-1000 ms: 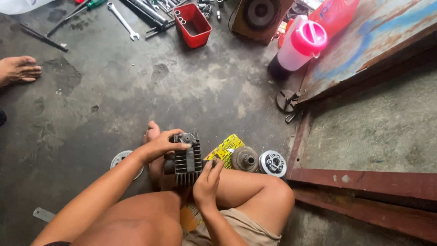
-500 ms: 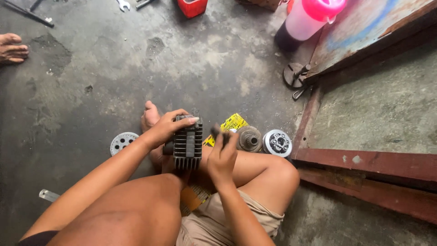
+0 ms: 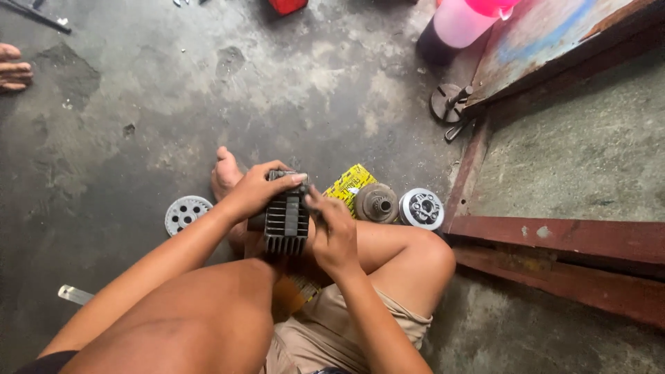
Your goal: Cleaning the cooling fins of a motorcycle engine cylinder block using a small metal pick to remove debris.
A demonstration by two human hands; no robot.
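Finned engine cylinder (image 3: 285, 218), dark grey and ribbed, held upright above the lap, between the two raised knees and just over the bare foot (image 3: 225, 176); fins running crosswise, long axis roughly vertical in the view, top end pointing away from the body; lies directly between both hands, so neither reach is long.

Left hand (image 3: 255, 192) nearer and doing the holding; comes in from the left along a forearm stretched diagonally across the thigh; palm over the upper left corner, fingers curled across the top edge, thumb side hidden, so clamped rather than spread. Right hand (image 3: 334, 235) pressed against the right flank of the fins; fingers bunched and bent, seemingly pinching something small and dark at the upper edge; what it is, too small to tell; wrist bent inward, forearm rising from the lower right.

Just beyond, on the concrete floor (image 3: 138, 104): a yellow printed packet (image 3: 350, 184) partly behind the cylinder; beside it a rusty hub-like part (image 3: 376, 202), then a silver round part (image 3: 421, 208), both close to the red steel frame (image 3: 554, 235). To the left, a perforated grey disc (image 3: 184, 213), apart from the foot. Further off, a pink bottle (image 3: 460, 21) at the top; another person's foot (image 3: 14, 67) at the far left edge.
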